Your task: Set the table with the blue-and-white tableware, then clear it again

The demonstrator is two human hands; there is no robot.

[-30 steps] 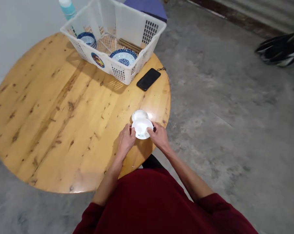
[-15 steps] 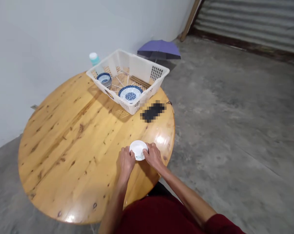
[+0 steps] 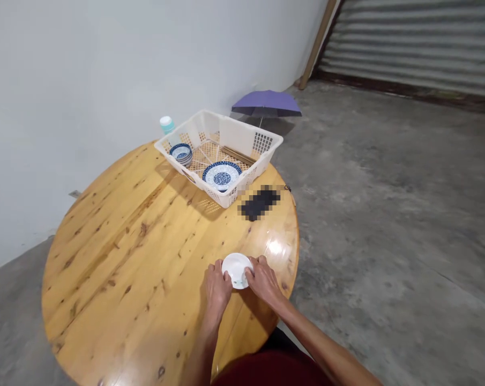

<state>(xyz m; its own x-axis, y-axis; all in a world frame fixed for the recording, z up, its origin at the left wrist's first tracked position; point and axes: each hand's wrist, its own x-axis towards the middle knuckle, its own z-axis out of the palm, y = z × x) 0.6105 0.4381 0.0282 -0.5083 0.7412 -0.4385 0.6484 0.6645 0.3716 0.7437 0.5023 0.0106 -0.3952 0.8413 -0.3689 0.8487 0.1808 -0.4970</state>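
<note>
A white dish (image 3: 236,264) was at the near right part of the round wooden worktop (image 3: 125,257), pinched at its rim between the person's two hands. The left hand (image 3: 218,284) gripped the left side of the rim with its thumb at the edge, and the right hand (image 3: 263,279) gripped the right side, its thumb laid over the edge onto the inner face. The dish's inner face was turned up, with faint bluish marks toward its near edge; whether its underside touched the wood could not be told from this angle.

Beyond the hands, a pixelated black object (image 3: 259,203) lay on the worktop, just beside the near right corner of a white plastic basket (image 3: 246,131). Inside the basket, a stack of blue-and-white bowls (image 3: 180,151) sat at the left, a blue-and-white plate (image 3: 222,176) lay in the near corner, and brown sticks (image 3: 239,155) rested along the far right side. A bottle (image 3: 167,124) with a white cap stood behind the basket's left end, near the pale wall (image 3: 105,64). Farther back, an open purple umbrella (image 3: 266,103) was near the wall, above the grey floor (image 3: 387,214).
</note>
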